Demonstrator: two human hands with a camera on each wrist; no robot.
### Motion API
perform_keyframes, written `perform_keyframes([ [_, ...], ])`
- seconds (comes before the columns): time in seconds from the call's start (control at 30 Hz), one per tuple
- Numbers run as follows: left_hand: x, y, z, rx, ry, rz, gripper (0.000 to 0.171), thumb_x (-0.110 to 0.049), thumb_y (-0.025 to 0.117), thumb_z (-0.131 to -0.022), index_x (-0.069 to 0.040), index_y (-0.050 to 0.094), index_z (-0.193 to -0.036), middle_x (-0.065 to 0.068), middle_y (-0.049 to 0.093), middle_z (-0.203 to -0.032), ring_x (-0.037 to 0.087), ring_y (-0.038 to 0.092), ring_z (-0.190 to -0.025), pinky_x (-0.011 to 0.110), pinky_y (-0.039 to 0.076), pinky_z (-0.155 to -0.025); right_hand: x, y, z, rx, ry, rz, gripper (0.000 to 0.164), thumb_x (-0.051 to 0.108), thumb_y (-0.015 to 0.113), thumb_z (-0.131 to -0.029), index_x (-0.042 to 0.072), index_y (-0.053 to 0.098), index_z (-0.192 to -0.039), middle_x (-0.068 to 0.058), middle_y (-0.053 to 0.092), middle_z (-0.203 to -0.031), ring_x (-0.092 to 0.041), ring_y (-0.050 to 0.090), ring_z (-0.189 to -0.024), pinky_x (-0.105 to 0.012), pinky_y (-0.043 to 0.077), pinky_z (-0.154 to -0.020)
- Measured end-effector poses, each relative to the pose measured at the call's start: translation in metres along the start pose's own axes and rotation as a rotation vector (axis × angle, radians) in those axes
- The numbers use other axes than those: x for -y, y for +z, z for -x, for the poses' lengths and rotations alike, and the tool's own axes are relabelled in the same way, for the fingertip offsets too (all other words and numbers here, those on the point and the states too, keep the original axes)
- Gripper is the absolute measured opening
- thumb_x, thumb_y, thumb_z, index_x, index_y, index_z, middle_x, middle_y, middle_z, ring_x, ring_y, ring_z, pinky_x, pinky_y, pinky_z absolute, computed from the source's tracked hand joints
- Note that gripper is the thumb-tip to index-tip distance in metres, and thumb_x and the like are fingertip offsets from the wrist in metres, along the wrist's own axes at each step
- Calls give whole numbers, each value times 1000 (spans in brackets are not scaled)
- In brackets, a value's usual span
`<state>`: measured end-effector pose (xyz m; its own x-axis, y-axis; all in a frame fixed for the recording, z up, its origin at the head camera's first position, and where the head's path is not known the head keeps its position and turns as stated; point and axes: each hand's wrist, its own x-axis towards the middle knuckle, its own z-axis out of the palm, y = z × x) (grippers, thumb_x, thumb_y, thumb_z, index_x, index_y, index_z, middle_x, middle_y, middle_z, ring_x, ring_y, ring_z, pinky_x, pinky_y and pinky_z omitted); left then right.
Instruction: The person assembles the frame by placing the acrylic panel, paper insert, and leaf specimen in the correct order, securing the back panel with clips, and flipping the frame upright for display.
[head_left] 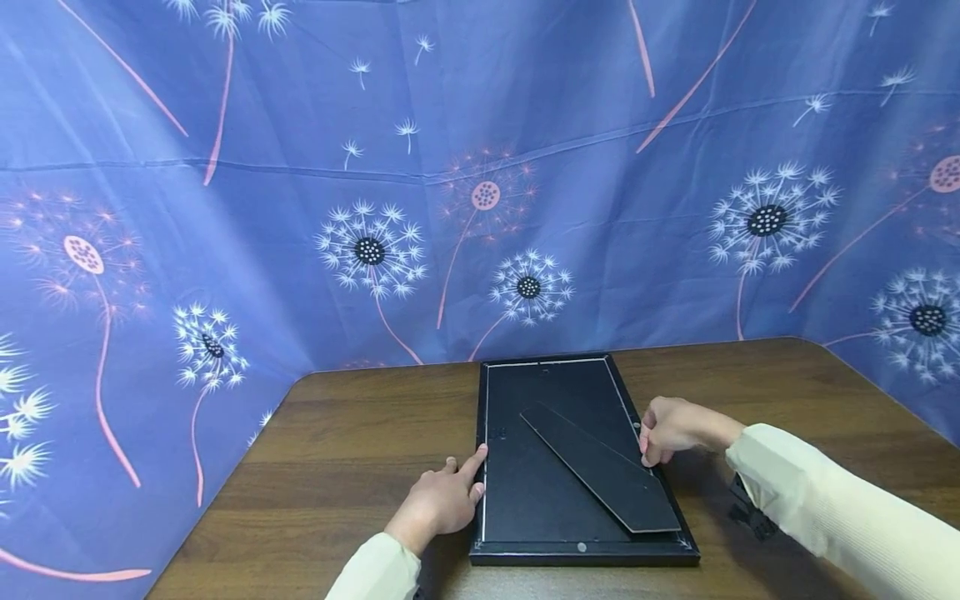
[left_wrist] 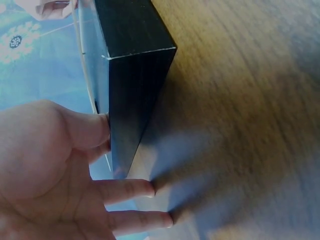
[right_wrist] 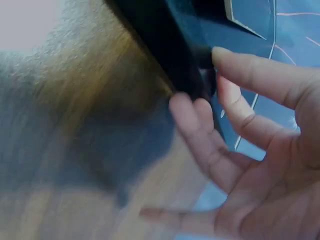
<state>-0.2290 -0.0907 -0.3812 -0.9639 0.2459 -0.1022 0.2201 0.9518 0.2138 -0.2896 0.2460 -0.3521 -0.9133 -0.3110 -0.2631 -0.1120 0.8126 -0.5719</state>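
Observation:
A black picture frame (head_left: 555, 483) lies back side up on the wooden table, its easel stand (head_left: 600, 471) slanting across the backing board (head_left: 525, 492). At the frame's left edge is my left hand (head_left: 442, 496); the thumb touches the rim and other fingers stretch toward the tabletop in the left wrist view. My right hand (head_left: 667, 429) is at the right edge, thumb and forefinger pinching at the rim beside the stand, with other fingers against the outer side. In the right wrist view, a small dark part (right_wrist: 206, 57) shows by the thumb tip; its kind is unclear.
The brown wooden table (head_left: 360, 433) reaches back to a blue dandelion-print cloth (head_left: 450, 108), which hangs behind and along both sides. Small round metal fasteners (head_left: 581, 547) sit on the frame's border. A dark wrist device (head_left: 752, 508) hangs under the right sleeve.

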Motion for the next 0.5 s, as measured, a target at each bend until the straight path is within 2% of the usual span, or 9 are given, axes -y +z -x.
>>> perform_keyframes([
  [0.17, 1, 3, 1, 4, 6, -3, 51, -28, 56, -104, -19, 46, -153, 31, 55, -140, 59, 58, -115, 62, 49, -96, -23, 2, 5, 80, -148, -184, 3, -3, 66, -82, -2, 64, -83, -5, 66, -83, -19, 64, -79, -40, 56, -75],
  [0.3, 3, 3, 2, -6, 15, -3, 51, -27, 55, -104, -19, 46, -153, 32, 55, -139, 59, 57, -115, 63, 49, -95, -31, 7, 9, 49, -230, -247, 8, -2, 67, -82, -5, 61, -88, -3, 60, -80, -19, 57, -77, -30, 49, -69],
  [0.4, 4, 2, 2, -2, 11, 4, 51, -27, 55, -104, -19, 45, -153, 31, 54, -141, 59, 57, -117, 62, 48, -97, -28, 12, 13, -28, -190, -244, 15, 2, 72, -83, -1, 58, -88, -3, 56, -77, -18, 51, -73, -28, 40, -65],
  [0.5, 5, 2, 1, 2, 6, 7, 51, -28, 55, -104, -20, 45, -154, 31, 53, -142, 59, 56, -117, 63, 48, -96, -22, 17, 14, -92, -102, -238, 15, 4, 73, -83, 1, 58, -87, -3, 57, -78, -19, 54, -74, -32, 42, -69],
])
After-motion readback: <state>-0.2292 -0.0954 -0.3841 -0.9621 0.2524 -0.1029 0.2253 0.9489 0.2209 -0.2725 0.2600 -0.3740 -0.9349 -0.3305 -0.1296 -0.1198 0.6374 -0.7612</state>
